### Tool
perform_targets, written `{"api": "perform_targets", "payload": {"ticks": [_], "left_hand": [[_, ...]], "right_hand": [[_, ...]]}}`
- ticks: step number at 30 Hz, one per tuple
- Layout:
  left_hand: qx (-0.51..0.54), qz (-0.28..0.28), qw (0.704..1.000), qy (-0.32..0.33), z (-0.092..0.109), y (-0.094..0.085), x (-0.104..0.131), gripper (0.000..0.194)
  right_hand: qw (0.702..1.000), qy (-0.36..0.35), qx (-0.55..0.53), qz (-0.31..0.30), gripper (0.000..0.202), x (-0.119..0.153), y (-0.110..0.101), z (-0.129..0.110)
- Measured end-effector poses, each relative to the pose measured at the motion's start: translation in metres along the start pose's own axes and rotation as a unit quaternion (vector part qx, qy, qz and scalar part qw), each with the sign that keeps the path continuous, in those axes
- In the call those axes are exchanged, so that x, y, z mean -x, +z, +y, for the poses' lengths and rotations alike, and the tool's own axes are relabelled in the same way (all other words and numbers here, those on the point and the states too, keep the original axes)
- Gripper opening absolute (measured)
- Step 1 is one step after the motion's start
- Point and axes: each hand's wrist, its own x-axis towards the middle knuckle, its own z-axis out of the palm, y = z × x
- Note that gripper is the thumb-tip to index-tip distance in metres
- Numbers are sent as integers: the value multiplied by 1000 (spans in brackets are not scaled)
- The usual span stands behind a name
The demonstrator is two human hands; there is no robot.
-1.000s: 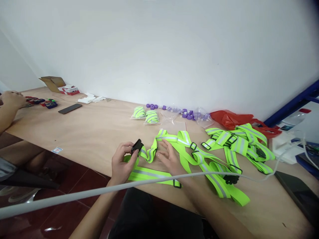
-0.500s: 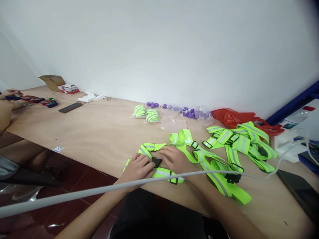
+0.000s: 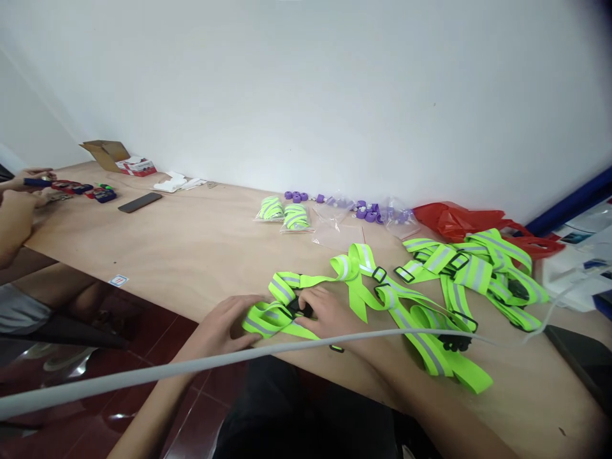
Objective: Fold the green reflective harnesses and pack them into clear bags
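A neon-yellow reflective strap (image 3: 261, 322) with a grey stripe lies looped at the table's near edge. My left hand (image 3: 224, 328) is at the left end of this loop, thumb and fingers apart, with the fingertips beside or touching the webbing. My right hand (image 3: 327, 313) has its fingers bent over a black plastic buckle (image 3: 297, 307) on the strap, partly hiding it. From there the webbing runs right into a loose tangle of straps (image 3: 421, 319) with black slider rings. A black slider (image 3: 337, 348) shows below my right hand.
Behind lie two bagged strap rolls (image 3: 296, 217), purple rolls (image 3: 368, 211), clear bags (image 3: 335, 220) and a red plastic bag (image 3: 459, 220). More straps (image 3: 473, 268) lie right. A pale cable (image 3: 201, 363) crosses the foreground. At far left, another person's hands (image 3: 23, 191) hold something dark blue.
My left hand has moved left off the buckle and opened. My right hand has come left onto the buckle. The strap's left end is now bunched into a loop.
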Motion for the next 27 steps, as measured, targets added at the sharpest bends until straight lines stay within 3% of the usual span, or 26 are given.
{"api": "perform_targets", "payload": {"ticks": [3,8,11,16,21,27], "left_hand": [[35,-65,997,-2,0,-3,-1,51],[33,-85,996,7,-5,-4,-9,39],[0,-82,997,-12,-12,-3,-10,26],[-29,-69,997,-26,-20,-3,-9,22],[-18,-60,998,-6,-17,-3,-8,23],[37,-80,996,-17,-17,-2,-9,15]], "right_hand": [[1000,-1,-10,-12,13,-4,2,1],[999,-33,33,15,14,2,-3,4],[997,-57,55,23,14,11,-14,6],[994,-96,46,27,15,29,-29,15],[994,-94,50,33,19,41,-20,19],[995,-55,-27,73,32,51,-11,21]]}}
